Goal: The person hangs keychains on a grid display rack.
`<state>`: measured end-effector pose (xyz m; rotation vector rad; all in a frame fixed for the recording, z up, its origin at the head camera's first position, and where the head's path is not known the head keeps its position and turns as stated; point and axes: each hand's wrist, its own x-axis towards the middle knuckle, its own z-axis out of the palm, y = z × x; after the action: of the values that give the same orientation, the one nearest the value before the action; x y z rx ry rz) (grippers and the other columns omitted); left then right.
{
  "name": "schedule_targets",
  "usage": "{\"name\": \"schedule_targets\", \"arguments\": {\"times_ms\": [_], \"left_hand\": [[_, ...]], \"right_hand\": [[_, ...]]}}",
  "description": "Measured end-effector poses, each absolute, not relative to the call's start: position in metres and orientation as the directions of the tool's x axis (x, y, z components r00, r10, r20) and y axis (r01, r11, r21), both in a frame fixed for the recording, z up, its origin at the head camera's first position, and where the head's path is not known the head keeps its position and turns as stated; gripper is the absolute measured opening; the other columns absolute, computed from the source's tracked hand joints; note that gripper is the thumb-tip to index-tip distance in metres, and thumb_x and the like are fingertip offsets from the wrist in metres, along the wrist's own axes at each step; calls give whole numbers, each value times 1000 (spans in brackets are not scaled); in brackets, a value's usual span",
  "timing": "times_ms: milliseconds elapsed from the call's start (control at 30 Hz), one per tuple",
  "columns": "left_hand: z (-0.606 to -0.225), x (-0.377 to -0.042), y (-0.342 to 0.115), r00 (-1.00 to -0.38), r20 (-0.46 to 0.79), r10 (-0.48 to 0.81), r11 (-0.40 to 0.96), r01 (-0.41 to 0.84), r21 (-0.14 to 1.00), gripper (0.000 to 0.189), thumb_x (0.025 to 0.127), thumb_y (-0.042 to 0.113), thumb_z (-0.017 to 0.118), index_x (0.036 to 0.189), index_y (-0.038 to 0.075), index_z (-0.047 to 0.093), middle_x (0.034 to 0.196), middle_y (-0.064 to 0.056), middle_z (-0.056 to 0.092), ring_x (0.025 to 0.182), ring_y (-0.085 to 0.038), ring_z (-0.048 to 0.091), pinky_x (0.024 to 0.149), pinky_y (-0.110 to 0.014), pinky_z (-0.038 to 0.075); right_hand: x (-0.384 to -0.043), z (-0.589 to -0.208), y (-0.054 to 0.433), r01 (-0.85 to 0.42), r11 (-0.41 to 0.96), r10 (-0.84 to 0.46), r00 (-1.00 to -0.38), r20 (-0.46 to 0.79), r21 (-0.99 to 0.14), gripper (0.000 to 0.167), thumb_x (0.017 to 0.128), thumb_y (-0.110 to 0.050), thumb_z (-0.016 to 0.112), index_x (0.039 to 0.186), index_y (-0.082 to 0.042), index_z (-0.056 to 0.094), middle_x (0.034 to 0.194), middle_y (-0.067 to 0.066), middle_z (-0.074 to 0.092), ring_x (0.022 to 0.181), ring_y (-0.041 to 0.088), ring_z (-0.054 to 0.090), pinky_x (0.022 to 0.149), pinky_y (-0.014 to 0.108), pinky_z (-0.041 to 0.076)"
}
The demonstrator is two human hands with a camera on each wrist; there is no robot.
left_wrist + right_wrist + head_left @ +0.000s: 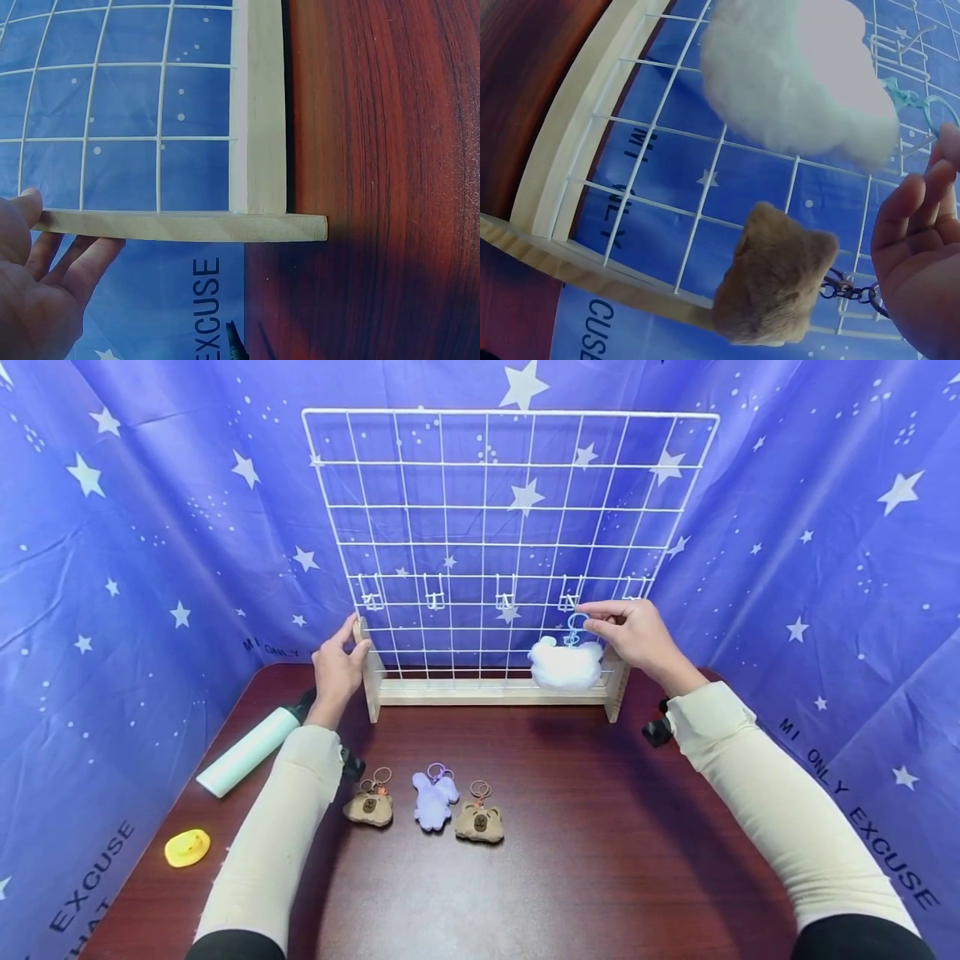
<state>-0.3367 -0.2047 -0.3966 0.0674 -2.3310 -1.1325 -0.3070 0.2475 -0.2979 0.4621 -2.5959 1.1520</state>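
Note:
In the head view a white fluffy plush keychain (566, 667) hangs from my right hand (641, 635), whose thumb and forefinger pinch its pale blue ring (577, 622). The ring is just below a white wire hook (570, 601) on the grid rack (487, 544); whether they touch, I cannot tell. A brown plush keychain (776, 277) hangs by a dark chain beside that hand in the right wrist view; the head view hides it. My left hand (337, 668) grips the rack's wooden side piece (180, 226), thumb on one face, fingers on the other.
Two brown bear-faced keychains (480, 823) and a lilac plush keychain (433, 802) lie on the dark wooden table (570, 860). At the left are a mint green cylinder (247, 752) and a yellow hat-shaped item (187, 847). A starry blue curtain (150, 527) surrounds the table.

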Motion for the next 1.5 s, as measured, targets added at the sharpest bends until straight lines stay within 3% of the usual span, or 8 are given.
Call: {"name": "schedule_targets", "arguments": {"times_ms": [300,500,700,967,1167,1500], "left_hand": [[-396,-336,-205,-856,442,-268,647,180,741,54,94,23,71,146,25,58,121,-10,75,128,-37,62,116,-55,33],[-397,-337,-204,-856,439,-273,649,173,741,54,94,24,71,146,29,58,121,-9,75,128,-37,62,114,-54,36],[-398,-338,-203,-857,436,-274,647,171,743,54,94,25,71,146,29,57,121,-9,75,129,-36,61,116,-53,34],[-397,-338,-202,-861,433,-268,643,174,746,55,93,23,71,146,27,57,122,-9,75,129,-36,61,116,-54,32],[-396,-337,-203,-866,422,-270,642,165,749,55,94,24,70,147,27,56,124,-9,74,130,-35,61,116,-52,31],[-397,-337,-204,-862,427,-273,650,162,743,55,94,24,70,147,28,56,123,-9,74,128,-36,61,116,-53,32]], "right_hand": [[-312,-293,240,-387,666,-142,-905,401,-638,25,93,-18,73,118,-14,78,69,3,62,59,4,46,50,24,35],[-312,-293,238,-374,653,-138,-914,382,-659,26,94,-19,73,119,-15,78,68,5,60,56,6,43,48,25,34],[-312,-291,238,-362,657,-133,-919,371,-661,27,94,-19,72,120,-16,77,66,-9,58,55,8,42,48,25,34],[-315,-295,240,-357,656,-118,-919,377,-665,26,94,-18,72,120,-16,77,77,0,69,53,4,43,44,24,34],[-313,-294,241,-396,641,-127,-899,418,-657,26,94,-17,72,119,-15,78,81,-13,66,53,2,46,44,22,37],[-302,-308,239,-386,445,-105,-919,381,-808,33,94,-11,70,127,-5,72,85,-13,64,54,6,50,45,21,42]]}}
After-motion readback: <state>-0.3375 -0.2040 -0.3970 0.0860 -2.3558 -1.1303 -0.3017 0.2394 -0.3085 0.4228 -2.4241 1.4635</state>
